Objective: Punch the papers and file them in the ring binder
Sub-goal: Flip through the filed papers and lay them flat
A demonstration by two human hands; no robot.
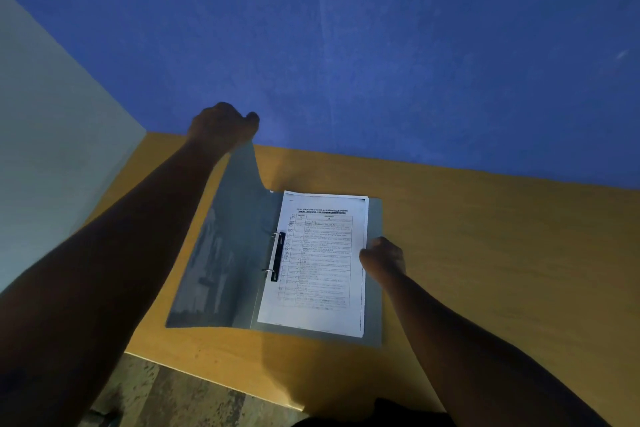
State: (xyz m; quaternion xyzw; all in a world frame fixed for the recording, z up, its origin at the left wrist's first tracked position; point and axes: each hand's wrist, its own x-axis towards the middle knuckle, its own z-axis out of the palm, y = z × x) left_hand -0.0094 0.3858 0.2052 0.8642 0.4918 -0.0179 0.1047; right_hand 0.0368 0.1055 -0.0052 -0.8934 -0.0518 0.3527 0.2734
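Note:
A grey ring binder (pixel 374 288) lies open on the yellow wooden table (pixel 485 253). Printed papers (pixel 322 263) sit on its right half, threaded on the two metal rings (pixel 275 255) under a black clamp bar. My left hand (pixel 223 125) grips the top corner of the binder's front cover (pixel 221 253), which it holds lifted and tilted above the table. My right hand (pixel 382 258) rests as a loose fist on the right edge of the papers; whether it pinches them I cannot tell. No hole punch is in view.
A blue wall (pixel 381 45) rises right behind the table's far edge and a pale wall (pixel 52 149) closes the left side. The table's near-left corner drops off to a stone floor (pixel 180 399).

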